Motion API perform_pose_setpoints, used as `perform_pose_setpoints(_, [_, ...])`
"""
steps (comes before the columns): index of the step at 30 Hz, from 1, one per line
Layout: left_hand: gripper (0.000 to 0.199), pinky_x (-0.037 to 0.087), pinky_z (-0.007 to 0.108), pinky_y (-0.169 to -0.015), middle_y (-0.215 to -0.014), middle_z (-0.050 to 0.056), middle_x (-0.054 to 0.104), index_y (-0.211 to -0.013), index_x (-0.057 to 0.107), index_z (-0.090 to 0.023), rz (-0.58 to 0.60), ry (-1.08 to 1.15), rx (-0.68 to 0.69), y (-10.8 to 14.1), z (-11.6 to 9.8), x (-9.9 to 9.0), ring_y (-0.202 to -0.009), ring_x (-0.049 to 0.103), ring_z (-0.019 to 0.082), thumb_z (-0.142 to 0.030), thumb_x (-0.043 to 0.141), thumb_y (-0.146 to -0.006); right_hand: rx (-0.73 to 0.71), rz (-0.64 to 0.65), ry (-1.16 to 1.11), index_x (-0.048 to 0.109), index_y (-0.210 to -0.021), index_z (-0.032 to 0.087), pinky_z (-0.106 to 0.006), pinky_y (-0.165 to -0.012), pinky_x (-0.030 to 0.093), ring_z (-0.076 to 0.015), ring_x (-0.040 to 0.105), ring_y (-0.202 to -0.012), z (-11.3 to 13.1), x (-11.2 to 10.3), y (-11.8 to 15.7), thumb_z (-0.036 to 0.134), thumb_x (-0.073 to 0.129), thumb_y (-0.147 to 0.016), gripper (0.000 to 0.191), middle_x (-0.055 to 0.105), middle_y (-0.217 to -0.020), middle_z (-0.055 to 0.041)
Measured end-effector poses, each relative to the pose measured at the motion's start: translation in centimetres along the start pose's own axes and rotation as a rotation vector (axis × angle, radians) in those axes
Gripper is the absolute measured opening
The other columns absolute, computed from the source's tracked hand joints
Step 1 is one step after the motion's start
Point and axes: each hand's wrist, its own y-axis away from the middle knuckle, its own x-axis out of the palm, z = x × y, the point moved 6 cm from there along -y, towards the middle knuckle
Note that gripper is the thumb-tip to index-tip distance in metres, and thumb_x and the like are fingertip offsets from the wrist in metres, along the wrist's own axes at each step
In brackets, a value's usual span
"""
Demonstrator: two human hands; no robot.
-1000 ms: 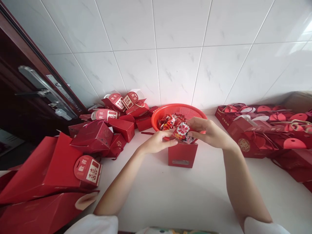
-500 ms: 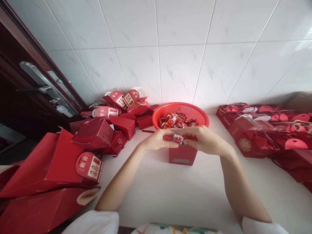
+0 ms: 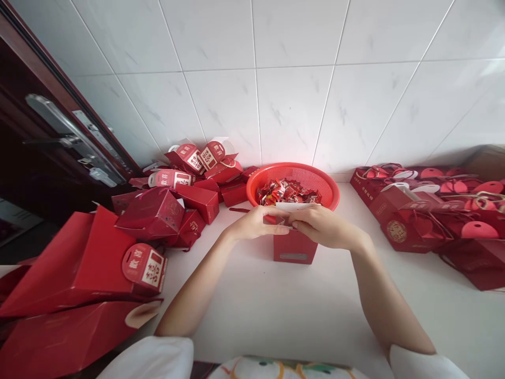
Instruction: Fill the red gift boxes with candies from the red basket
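A small red gift box [image 3: 295, 245] with a narrow pale window stands upright on the white table in front of me. My left hand [image 3: 254, 223] grips the left side of its top, the thumb toward me and the fingers behind. At the right of the top, my right hand [image 3: 327, 226] has its fingers bent and closed on the box's upper edge and flaps. A white flap shows behind the fingers. The hands cover much of the box's opening. Just behind stands a red plastic basket [image 3: 325, 181] holding many wrapped sweets [image 3: 290, 192].
Red cartons and gift boxes [image 3: 150, 216] are heaped on the left, near a dark door [image 3: 23, 142]. Along the right stand rows of red boxes with cord handles [image 3: 410, 226]. A tiled wall [image 3: 292, 116] rises behind the white table [image 3: 260, 305].
My right hand has moved slightly left and closed over the box top. The patterned piece seen between my hands is now covered, and a white flap stands up behind them.
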Motion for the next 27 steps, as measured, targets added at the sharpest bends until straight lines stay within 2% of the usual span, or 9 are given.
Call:
perform_pose_setpoints(7, [0.046, 0.044, 0.041, -0.111, -0.126, 0.008, 0.074, -0.118, 0.076, -0.021, 0.007, 0.01, 0.039, -0.2, 0.0, 0.1, -0.125, 0.062, 0.03, -0.048, 0.079, -0.081, -0.056, 0.043, -0.091, 0.054, -0.076, 0.021, -0.03, -0.058, 0.032, -0.0143, 0.047, -0.061, 0.6, -0.6, 0.1, 0.024, 0.043, -0.1, 0.027, 0.057, -0.07, 0.0003])
perform_pose_setpoints(12, [0.046, 0.046, 0.041, -0.11, -0.123, 0.01, 0.075, -0.111, 0.079, -0.019, -0.013, 0.001, 0.055, -0.4, 0.4, 0.0, -0.123, 0.064, 0.031, -0.049, 0.082, -0.077, -0.034, 0.372, -0.028, 0.044, -0.061, 0.021, -0.031, -0.057, 0.031, -0.015, 0.045, -0.058, 0.7, 0.6, -1.4, 0.045, 0.046, -0.101, 0.047, 0.041, -0.058, 0.0018])
perform_pose_setpoints(14, [0.044, 0.045, 0.041, -0.111, -0.124, 0.01, 0.075, -0.108, 0.08, -0.019, -0.004, 0.003, 0.072, -0.4, 0.4, 0.0, -0.125, 0.063, 0.031, -0.048, 0.083, -0.075, -0.004, 0.499, -0.023, 0.045, -0.058, 0.021, -0.032, -0.063, 0.039, -0.0225, 0.058, -0.077, 0.5, 1.1, -2.1, 0.055, 0.052, -0.097, 0.051, 0.047, -0.062, -0.0012])
perform_pose_setpoints(15, [0.042, 0.045, 0.041, -0.111, -0.125, 0.01, 0.074, -0.106, 0.081, -0.019, 0.005, 0.006, 0.082, -0.5, 0.4, 0.1, -0.126, 0.062, 0.031, -0.048, 0.084, -0.075, 0.005, 0.547, -0.026, 0.046, -0.057, 0.022, -0.035, -0.071, 0.044, -0.0284, 0.061, -0.095, 0.3, 1.3, -2.5, 0.061, 0.056, -0.093, 0.054, 0.054, -0.068, -0.0041])
perform_pose_setpoints(18, [0.041, 0.044, 0.042, -0.113, -0.124, 0.011, 0.075, -0.102, 0.081, -0.019, 0.004, 0.007, 0.106, -0.6, 0.2, 0.2, -0.128, 0.061, 0.032, -0.049, 0.084, -0.075, 0.048, 0.661, -0.052, 0.056, -0.056, 0.021, -0.043, -0.102, 0.043, -0.0373, 0.036, -0.143, -0.5, 1.7, -3.7, 0.077, 0.059, -0.083, 0.062, 0.068, -0.105, -0.0116])
perform_pose_setpoints(20, [0.042, 0.046, 0.042, -0.11, -0.121, 0.011, 0.075, -0.102, 0.081, -0.018, -0.018, -0.004, 0.101, -0.7, 0.3, 0.0, -0.126, 0.062, 0.033, -0.05, 0.083, -0.075, 0.116, 0.709, -0.087, 0.069, -0.07, 0.021, -0.045, -0.114, 0.036, -0.0359, 0.024, -0.152, -1.2, 1.8, -4.4, 0.084, 0.055, -0.079, 0.065, 0.06, -0.135, -0.0102])
perform_pose_setpoints(22, [0.044, 0.049, 0.042, -0.107, -0.119, 0.012, 0.076, -0.102, 0.08, -0.016, -0.035, -0.02, 0.087, -0.8, 0.4, -0.1, -0.123, 0.064, 0.033, -0.051, 0.082, -0.075, 0.193, 0.719, -0.145, 0.076, -0.095, 0.021, -0.046, -0.117, 0.035, -0.035, 0.022, -0.154, -1.9, 1.9, -4.9, 0.088, 0.058, -0.072, 0.072, 0.048, -0.153, -0.0079])
perform_pose_setpoints(24, [0.045, 0.05, 0.042, -0.106, -0.117, 0.012, 0.077, -0.103, 0.08, -0.016, -0.032, -0.026, 0.082, -0.9, 0.4, -0.1, -0.12, 0.066, 0.033, -0.05, 0.082, -0.074, 0.253, 0.714, -0.208, 0.075, -0.114, 0.023, -0.047, -0.116, 0.037, -0.0358, 0.024, -0.154, -2.4, 2.1, -5.2, 0.087, 0.069, -0.061, 0.083, 0.044, -0.157, -0.008])
perform_pose_setpoints(27, [0.044, 0.05, 0.04, -0.106, -0.115, 0.012, 0.077, -0.103, 0.08, -0.015, -0.019, -0.016, 0.095, -0.8, 0.3, 0.0, -0.119, 0.067, 0.031, -0.049, 0.083, -0.075, 0.277, 0.688, -0.25, 0.072, -0.119, 0.026, -0.045, -0.11, 0.045, -0.0362, 0.04, -0.146, -2.9, 2.8, -5.4, 0.081, 0.079, -0.054, 0.086, 0.053, -0.149, -0.0076])
